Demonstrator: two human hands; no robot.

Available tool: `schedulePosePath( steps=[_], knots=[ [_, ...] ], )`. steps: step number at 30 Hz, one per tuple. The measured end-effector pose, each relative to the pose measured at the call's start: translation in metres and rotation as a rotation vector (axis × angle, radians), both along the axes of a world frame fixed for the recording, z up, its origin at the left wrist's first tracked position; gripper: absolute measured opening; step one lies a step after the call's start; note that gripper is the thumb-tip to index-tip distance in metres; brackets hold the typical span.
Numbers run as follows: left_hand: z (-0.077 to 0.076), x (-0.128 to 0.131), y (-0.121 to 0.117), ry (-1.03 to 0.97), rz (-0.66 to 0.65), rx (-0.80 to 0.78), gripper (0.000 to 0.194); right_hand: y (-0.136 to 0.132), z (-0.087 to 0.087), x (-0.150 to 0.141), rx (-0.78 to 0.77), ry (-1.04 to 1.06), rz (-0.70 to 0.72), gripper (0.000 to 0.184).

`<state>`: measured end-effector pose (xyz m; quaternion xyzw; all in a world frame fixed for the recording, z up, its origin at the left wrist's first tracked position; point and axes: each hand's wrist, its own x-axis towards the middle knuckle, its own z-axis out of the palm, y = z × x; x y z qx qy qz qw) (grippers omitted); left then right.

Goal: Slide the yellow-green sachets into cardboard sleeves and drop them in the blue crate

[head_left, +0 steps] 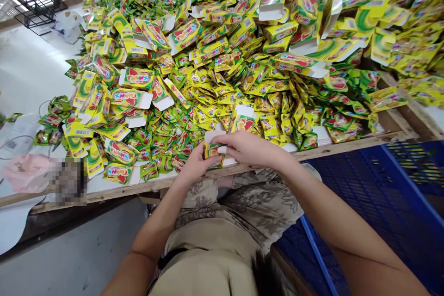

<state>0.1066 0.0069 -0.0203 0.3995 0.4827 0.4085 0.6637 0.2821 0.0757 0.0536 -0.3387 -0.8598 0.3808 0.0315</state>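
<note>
Close to the front edge of the table, a small yellow-green candy box point(212, 150) with a raised white flap is held between both hands. My left hand point(197, 163) grips its left side and front with thumb and fingers. Over its top right, my right hand point(248, 148) has its fingers closed at the opening; whether they also pinch a wrapped candy is hidden. Just beyond my right hand stands another candy box point(243, 120) with its white flap up. Yellow wrapped candies point(274, 125) and green wrapped candies point(163, 132) lie around the hands.
Many printed candy boxes point(137, 77) are heaped across the table. A wooden rim point(138, 188) runs along its front. Blue plastic crates point(374, 194) stand below at right. A black wire rack point(40, 7) and a pink bag point(26, 172) are at left.
</note>
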Motion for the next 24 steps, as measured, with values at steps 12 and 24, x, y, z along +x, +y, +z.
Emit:
schedulePosePath(
  steps=[12,24],
  knots=[
    [0.001,0.004,0.003,0.03,-0.007,0.022,0.054,-0.025,-0.042,0.005,-0.659,0.647,-0.732,0.039],
    [0.012,-0.003,0.01,-0.339,-0.03,-0.166,0.059,-0.009,-0.034,0.0,-1.058,0.614,-0.608,0.042]
  ],
)
